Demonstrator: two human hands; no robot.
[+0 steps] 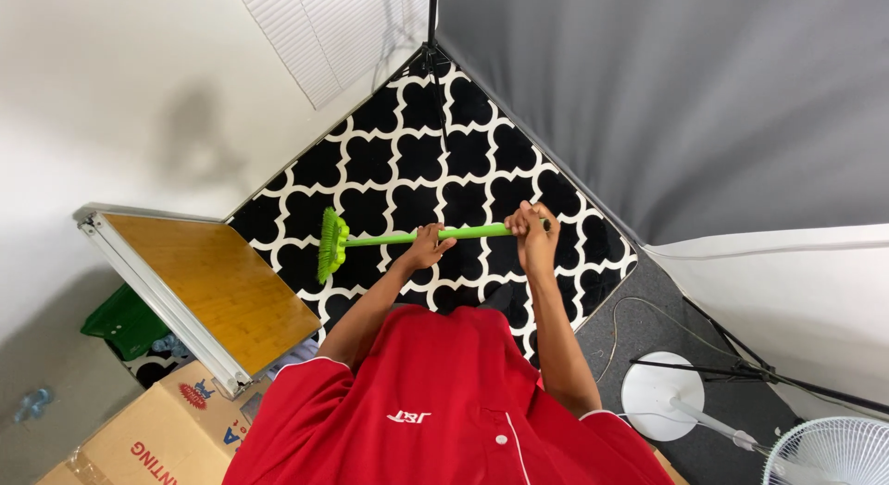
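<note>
Over a black-and-white patterned rug (pixel 444 161), beside a wooden tabletop (pixel 208 281) at the rug's left edge, a green broom (pixel 370 238) lies level, its handle's end clasped by the right hand (pixel 534 235) and its middle wrapped by the left hand (pixel 426 247).

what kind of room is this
Likely a small home photo or video studio corner: a grey backdrop hangs over a patterned rug, with a light-stand base and fan nearby. Both hands hold a green broom.
</note>
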